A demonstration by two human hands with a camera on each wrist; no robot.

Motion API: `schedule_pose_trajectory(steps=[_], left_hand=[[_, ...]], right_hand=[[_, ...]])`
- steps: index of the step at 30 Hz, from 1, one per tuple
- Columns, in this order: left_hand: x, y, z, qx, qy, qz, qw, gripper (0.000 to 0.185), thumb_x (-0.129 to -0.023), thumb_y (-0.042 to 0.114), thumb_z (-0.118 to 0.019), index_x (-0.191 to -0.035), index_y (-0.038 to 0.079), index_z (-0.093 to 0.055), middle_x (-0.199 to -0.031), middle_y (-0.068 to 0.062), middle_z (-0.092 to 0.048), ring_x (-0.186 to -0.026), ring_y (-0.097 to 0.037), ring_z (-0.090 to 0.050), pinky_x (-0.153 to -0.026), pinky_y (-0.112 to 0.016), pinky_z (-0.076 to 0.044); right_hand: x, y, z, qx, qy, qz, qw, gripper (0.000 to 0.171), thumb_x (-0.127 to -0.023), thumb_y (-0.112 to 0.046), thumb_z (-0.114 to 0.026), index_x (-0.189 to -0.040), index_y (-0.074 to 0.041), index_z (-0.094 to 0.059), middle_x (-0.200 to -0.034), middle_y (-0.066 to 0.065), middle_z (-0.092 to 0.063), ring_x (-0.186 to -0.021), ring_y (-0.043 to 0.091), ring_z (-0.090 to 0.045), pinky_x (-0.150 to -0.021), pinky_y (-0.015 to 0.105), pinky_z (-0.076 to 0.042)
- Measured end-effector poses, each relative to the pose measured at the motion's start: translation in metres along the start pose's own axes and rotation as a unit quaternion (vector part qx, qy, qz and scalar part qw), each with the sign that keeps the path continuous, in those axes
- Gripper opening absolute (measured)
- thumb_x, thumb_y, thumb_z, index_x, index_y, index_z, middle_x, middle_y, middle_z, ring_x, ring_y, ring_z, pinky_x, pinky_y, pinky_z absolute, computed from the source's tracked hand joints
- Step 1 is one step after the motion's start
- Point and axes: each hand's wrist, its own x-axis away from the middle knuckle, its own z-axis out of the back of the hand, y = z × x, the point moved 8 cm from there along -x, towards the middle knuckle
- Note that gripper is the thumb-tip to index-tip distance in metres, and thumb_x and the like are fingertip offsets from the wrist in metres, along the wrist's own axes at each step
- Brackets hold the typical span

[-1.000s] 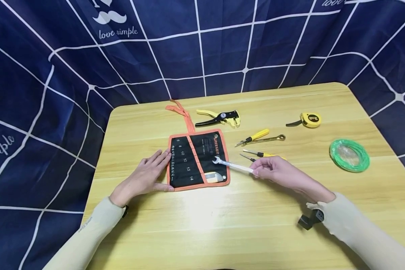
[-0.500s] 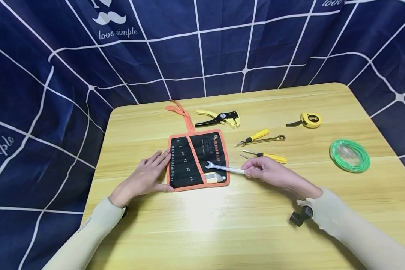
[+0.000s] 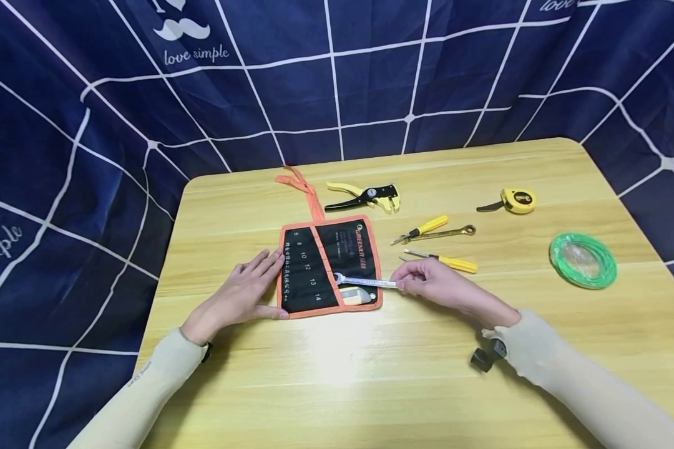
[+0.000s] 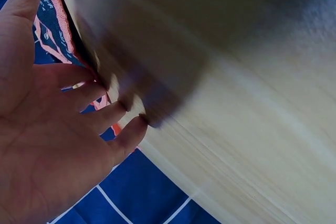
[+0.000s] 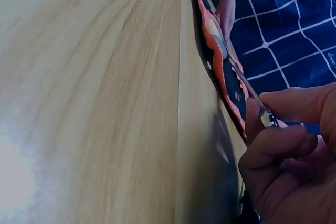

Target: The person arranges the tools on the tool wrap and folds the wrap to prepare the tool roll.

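The right hand (image 3: pixel 444 288) pinches the end of a silver wrench (image 3: pixel 365 282) with curled fingers. The wrench's open end lies over the black tool pouch (image 3: pixel 328 265) on the wooden table (image 3: pixel 404 374). The left hand (image 3: pixel 241 296) rests flat with straight fingers at the pouch's left edge. Both wrist views are blurry, and the right wrist view shows only a sliver of the wrench.
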Motion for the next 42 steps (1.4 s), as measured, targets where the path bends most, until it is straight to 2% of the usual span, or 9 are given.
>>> schedule_pose_trajectory(steps=[9, 14, 18, 24, 31, 35, 42], left_hand=[[0.0, 0.002, 0.0, 0.002, 0.0, -0.002, 1.0, 0.118, -0.09, 0.063, -0.083, -0.17, -0.003, -0.028, -0.178, -0.02, -0.022, -0.163, -0.046, -0.02, -0.115, -0.074, -0.032], [0.001, 0.002, 0.002, 0.004, 0.003, -0.005, 1.0, 0.117, -0.09, 0.061, -0.084, -0.17, -0.004, -0.028, -0.178, -0.021, -0.023, -0.162, -0.046, -0.02, -0.115, -0.075, -0.031], [0.0, 0.002, 0.002, 0.005, 0.002, -0.005, 1.0, 0.118, -0.09, 0.061, -0.085, -0.17, -0.004, -0.028, -0.178, -0.021, -0.022, -0.163, -0.046, -0.02, -0.115, -0.075, -0.031], [-0.001, 0.001, 0.0, 0.002, 0.004, -0.004, 1.0, 0.118, -0.089, 0.062, -0.085, -0.17, -0.004, -0.029, -0.178, -0.02, -0.022, -0.163, -0.046, -0.02, -0.115, -0.074, -0.032], [0.0, 0.001, 0.0, 0.003, 0.007, -0.004, 1.0, 0.119, -0.089, 0.063, -0.084, -0.17, -0.003, -0.028, -0.178, -0.02, -0.022, -0.163, -0.046, -0.02, -0.115, -0.075, -0.032], [0.0, 0.001, 0.0, 0.004, 0.009, -0.005, 0.9999, 0.119, -0.089, 0.062, -0.085, -0.17, -0.004, -0.029, -0.178, -0.02, -0.022, -0.163, -0.046, -0.02, -0.115, -0.075, -0.032], [0.0, 0.001, 0.0, 0.003, 0.005, -0.002, 1.0, 0.118, -0.089, 0.063, -0.084, -0.17, -0.004, -0.029, -0.178, -0.02, -0.022, -0.163, -0.046, -0.02, -0.115, -0.074, -0.031]], right_hand=[[-0.005, -0.008, -0.001, 0.025, -0.023, 0.021, 0.999, 0.018, -0.102, 0.003, -0.064, -0.113, 0.003, -0.077, -0.091, 0.012, -0.071, -0.08, 0.021, -0.057, -0.071, 0.026, -0.046], [-0.011, -0.013, -0.001, 0.039, -0.017, 0.022, 0.999, 0.02, -0.104, -0.002, -0.066, -0.119, 0.003, -0.078, -0.096, 0.012, -0.074, -0.087, 0.022, -0.061, -0.078, 0.03, -0.049], [-0.015, -0.015, -0.004, 0.054, -0.001, 0.01, 0.998, 0.017, -0.106, -0.008, -0.068, -0.115, -0.001, -0.079, -0.103, 0.008, -0.076, -0.094, 0.021, -0.062, -0.084, 0.033, -0.05], [-0.02, -0.016, -0.008, 0.046, 0.021, 0.006, 0.999, 0.014, -0.101, -0.005, -0.07, -0.113, 0.001, -0.075, -0.093, 0.007, -0.067, -0.085, 0.021, -0.058, -0.076, 0.028, -0.049], [-0.021, -0.023, -0.014, 0.076, 0.033, 0.022, 0.996, 0.028, -0.1, -0.006, -0.069, -0.126, 0.005, -0.072, -0.09, 0.004, -0.065, -0.077, 0.017, -0.057, -0.068, 0.025, -0.048], [-0.022, -0.027, -0.02, 0.087, 0.031, 0.024, 0.995, 0.03, -0.101, -0.007, -0.067, -0.127, 0.006, -0.072, -0.088, 0.002, -0.064, -0.07, 0.014, -0.055, -0.063, 0.025, -0.047], [-0.029, -0.026, -0.027, 0.046, 0.044, 0.027, 0.998, 0.03, -0.104, -0.003, -0.062, -0.131, 0.009, -0.065, -0.098, 0.006, -0.06, -0.088, 0.018, -0.055, -0.076, 0.023, -0.049]])
